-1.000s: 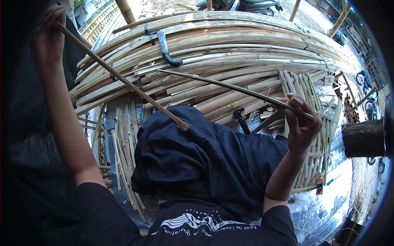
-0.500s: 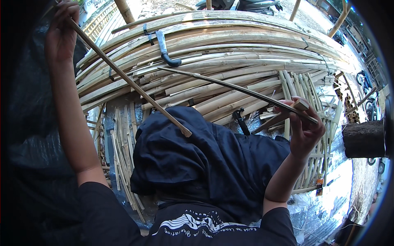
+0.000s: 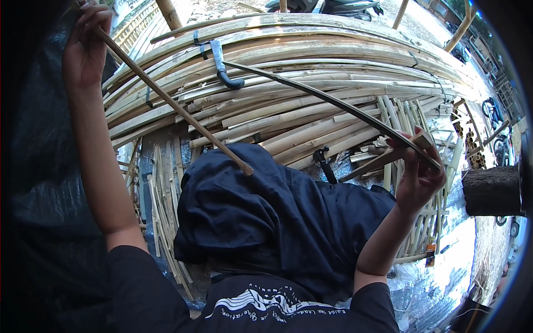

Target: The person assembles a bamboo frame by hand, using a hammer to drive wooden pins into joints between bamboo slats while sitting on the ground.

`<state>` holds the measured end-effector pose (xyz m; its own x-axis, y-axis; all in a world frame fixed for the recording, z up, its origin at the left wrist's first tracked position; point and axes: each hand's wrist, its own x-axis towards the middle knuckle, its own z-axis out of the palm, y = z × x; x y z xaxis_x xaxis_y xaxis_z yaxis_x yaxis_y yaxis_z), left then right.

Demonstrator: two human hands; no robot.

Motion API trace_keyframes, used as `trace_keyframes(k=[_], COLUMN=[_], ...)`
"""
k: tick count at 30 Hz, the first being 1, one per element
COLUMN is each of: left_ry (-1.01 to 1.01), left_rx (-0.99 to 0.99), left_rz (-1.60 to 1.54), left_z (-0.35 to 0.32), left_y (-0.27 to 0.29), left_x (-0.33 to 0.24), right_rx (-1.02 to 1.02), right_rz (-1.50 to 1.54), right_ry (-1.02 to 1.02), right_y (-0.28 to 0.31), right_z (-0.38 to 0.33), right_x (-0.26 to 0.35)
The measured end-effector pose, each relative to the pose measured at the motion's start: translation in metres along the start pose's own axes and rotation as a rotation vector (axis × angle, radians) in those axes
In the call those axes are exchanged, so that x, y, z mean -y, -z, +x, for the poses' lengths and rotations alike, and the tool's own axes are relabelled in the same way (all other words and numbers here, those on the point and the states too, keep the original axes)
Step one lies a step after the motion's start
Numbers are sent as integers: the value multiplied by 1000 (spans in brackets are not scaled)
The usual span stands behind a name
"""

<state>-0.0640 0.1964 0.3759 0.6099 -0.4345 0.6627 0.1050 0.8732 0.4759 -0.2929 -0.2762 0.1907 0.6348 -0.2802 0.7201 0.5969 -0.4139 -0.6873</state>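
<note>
Dark navy top on the person, short sleeves ending just above both elbows, forearms bare below them. There's a white printed design across the chest at the lower edge of the view: wavy bands with a curved row of small lettering beneath. A big bundle of the same dark navy cloth [image 3: 277, 222] bunches up in folds over the lap, creased and rumpled. The left hand [image 3: 83, 50] and right hand [image 3: 419, 175] are both bare, with no gloves, rings or watch showing on either wrist.
</note>
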Motion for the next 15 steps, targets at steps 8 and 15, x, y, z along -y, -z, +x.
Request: trace_keyframes(k=[8,15], left_ry=[13,-159], left_rx=[28,-6], left_rz=[151,592], left_z=[-10,-19], left_y=[2,-25], left_x=[-2,76], right_rx=[-152,-196], right_rz=[83,177], right_ry=[5,36], right_y=[4,2], right_z=[3,8], right_x=[-11,-13])
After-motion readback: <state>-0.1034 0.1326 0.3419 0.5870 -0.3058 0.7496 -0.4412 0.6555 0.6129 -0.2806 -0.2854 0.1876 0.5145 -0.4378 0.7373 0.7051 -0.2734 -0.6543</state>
